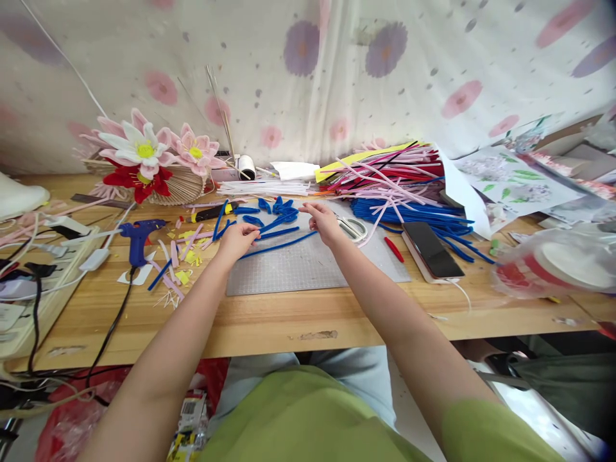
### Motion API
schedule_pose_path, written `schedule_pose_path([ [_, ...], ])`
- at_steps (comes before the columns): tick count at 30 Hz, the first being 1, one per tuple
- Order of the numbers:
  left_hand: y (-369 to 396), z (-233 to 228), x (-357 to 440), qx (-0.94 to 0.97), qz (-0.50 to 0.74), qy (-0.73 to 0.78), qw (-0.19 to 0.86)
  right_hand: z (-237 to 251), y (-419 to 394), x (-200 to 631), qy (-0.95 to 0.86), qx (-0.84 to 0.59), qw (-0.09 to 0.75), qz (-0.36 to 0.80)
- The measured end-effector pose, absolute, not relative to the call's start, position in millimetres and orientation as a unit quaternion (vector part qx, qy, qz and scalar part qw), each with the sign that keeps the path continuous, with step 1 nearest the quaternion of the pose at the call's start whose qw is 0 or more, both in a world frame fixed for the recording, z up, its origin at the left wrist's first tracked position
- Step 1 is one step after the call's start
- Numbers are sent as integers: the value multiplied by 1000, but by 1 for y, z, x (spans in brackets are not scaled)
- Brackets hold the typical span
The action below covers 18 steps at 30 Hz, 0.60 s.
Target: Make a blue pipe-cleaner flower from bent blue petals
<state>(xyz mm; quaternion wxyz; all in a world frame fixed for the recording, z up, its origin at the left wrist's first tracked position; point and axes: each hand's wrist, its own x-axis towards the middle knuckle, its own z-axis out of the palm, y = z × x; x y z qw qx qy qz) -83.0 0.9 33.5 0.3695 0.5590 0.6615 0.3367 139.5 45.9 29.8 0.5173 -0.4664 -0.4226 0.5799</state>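
Observation:
My left hand [238, 241] is closed, thumb and fingertips pinched at the near end of a short blue pipe cleaner [280, 233]. Just in front of it, a longer blue pipe cleaner [279, 245] lies across the grey cutting mat [289, 273]. My right hand [323, 222] hovers over the mat with its fingers stretched leftward and apart; I see nothing in them. Between and beyond both hands rest several blue pipe cleaners bent into petal-like loops [283, 208]. A pair of scissors with pale handles [353, 228] lies right beside my right hand, its blades hidden.
Blue [414, 212] and pink-red pipe cleaner bundles [385, 170] lie behind right. A phone [430, 250], red pen-like piece [394, 249] and bagged tub [572, 260] are rightward. Leftward are a blue glue gun [139, 240], scraps [185, 250], flowers [144, 151] and a power strip [52, 289].

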Motion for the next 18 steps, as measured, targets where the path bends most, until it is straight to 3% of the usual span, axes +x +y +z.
schedule_pose_path([
  [4,4,33,-84,626,241,713,202,23,46,163,-488,-518,481,513],
  [9,-2,30,-78,646,269,714,33,14,42,186,-560,-557,404,461],
  [18,-8,17,-87,675,297,676,20,4,36,185,-622,-569,327,427],
])
